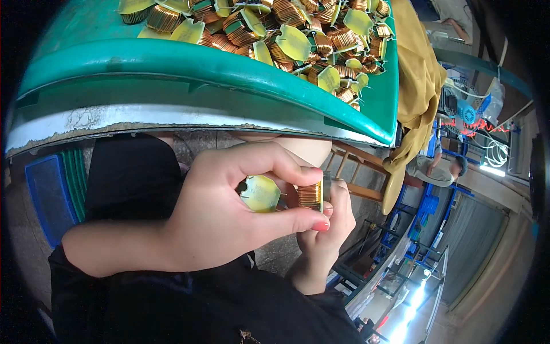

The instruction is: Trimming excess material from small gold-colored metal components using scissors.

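Observation:
A copper-wound coil (310, 196) is pinched between the thumb and index finger of my left hand (215, 209), its windings facing left and its flat base edge-on to the right. Tucked in the same palm is a second coil (260, 194), whose yellow-green base plate and thin pins show. Just beyond, my right hand (327, 235) is closed, with curled fingers against the base side of the first coil. A narrow grey, partly see-through strip (327, 182) stands at that side; what it is I cannot make out. My left hand hides part of the right one.
Ahead, a green tray (172, 57) holds a pile of similar coils (292, 43) on a worn white table edge (114, 117). Mustard cloth (415, 69) hangs to the right above a wooden stool (366, 192). A blue crate (50, 189) stands low left. Another person (435, 171) is farther right.

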{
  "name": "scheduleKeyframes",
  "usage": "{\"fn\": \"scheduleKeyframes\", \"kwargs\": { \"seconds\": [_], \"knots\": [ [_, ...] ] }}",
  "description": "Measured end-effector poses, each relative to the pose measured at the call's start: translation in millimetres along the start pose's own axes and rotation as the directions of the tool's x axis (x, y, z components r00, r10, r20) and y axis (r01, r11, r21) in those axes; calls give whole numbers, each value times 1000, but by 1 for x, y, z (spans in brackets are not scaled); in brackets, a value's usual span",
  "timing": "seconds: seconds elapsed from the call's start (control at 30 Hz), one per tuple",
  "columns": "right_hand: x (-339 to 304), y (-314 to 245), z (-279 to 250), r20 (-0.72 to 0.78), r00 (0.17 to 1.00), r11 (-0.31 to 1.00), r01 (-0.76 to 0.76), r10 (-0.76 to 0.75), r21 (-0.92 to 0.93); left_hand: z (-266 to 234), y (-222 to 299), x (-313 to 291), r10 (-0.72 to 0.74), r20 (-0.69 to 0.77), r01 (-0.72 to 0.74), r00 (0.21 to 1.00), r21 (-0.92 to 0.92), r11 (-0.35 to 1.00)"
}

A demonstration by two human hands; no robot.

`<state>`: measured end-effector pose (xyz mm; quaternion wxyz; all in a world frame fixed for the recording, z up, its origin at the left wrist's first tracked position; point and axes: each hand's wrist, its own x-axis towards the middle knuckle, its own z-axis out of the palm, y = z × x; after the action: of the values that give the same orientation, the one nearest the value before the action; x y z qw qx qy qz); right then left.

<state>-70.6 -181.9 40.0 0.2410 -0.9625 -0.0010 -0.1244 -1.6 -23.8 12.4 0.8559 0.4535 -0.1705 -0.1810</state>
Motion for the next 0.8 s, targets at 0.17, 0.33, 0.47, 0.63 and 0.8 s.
{"fn": "scheduleKeyframes", "kwargs": {
  "seconds": [0.17,0.33,0.47,0.63,0.8],
  "knots": [
    [1,-3,-2,64,998,978,27,-14,-206,-2,1,1,-3,-14,4,1000,63,998],
    [0,-3,-4,103,991,968,-53,80,-246,-2,2,2,-35,-34,38,999,90,995],
    [-2,-2,-4,-65,970,951,-214,233,223,-3,7,6,-188,-6,188,982,57,981],
    [-4,-12,-14,71,975,937,-223,212,270,-3,5,4,-332,16,329,943,-191,925],
    [-7,-5,-19,148,987,972,-96,65,214,1,-1,2,-121,-10,121,993,-29,992]
  ]
}}
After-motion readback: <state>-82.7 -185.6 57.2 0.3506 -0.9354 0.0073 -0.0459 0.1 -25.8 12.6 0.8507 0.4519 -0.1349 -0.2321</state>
